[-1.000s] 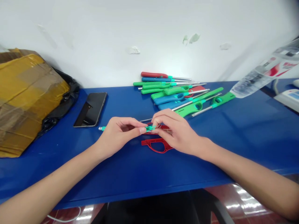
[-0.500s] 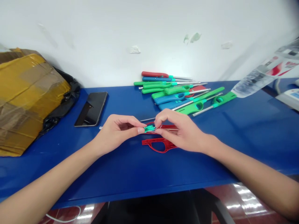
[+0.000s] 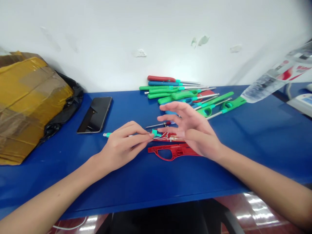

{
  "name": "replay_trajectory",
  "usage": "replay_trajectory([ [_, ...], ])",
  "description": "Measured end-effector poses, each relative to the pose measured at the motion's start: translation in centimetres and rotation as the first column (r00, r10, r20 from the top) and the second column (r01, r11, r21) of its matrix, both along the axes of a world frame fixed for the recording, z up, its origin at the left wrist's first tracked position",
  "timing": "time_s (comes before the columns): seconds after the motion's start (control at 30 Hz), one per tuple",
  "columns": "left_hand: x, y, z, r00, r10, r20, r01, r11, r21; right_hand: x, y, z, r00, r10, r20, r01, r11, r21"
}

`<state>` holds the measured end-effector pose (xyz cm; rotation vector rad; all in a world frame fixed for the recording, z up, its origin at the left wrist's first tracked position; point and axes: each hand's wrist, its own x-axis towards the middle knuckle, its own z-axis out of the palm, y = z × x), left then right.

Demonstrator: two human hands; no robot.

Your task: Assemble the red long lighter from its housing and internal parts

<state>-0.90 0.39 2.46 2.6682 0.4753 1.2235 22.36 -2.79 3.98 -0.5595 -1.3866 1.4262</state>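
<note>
My left hand (image 3: 129,143) pinches a small teal plastic piece (image 3: 155,133) between thumb and fingertips, over the red lighter half-shell (image 3: 161,138) that has wires and small parts in it. My right hand (image 3: 192,130) hovers over the right part of this half-shell with fingers spread and holds nothing. A second red half-shell (image 3: 175,151) with a trigger-guard loop lies just nearer to me, inner side up. Behind the hands, a thin screwdriver (image 3: 157,125) rests on the table. A metal tip with a teal collar (image 3: 106,135) sticks out left of my left hand.
Several stick lighters (image 3: 175,91) in green, blue and red lie piled by the wall. A phone (image 3: 95,114) lies at the left, beside a taped package (image 3: 34,104). A plastic bottle (image 3: 270,78) and a white device (image 3: 303,102) stand at the right of the blue table (image 3: 122,191).
My right hand has let go near the teal piece, opened its fingers and moved slightly right and up. My left hand has turned a little and still pinches the teal piece.
</note>
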Motion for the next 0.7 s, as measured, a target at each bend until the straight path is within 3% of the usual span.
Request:
replay_trajectory([
  [0.33,0.1,-0.1,0.2,1.0,0.008,0.02,-0.007,0.999,-0.043,-0.1,-0.2,-0.4,0.999,0.013,0.048,-0.015,0.999,0.047],
  [0.7,0.2,-0.2,0.2,1.0,0.024,0.019,-0.024,0.999,-0.042,-0.2,-1.1,-0.3,0.973,-0.04,0.228,-0.026,0.961,0.277],
])
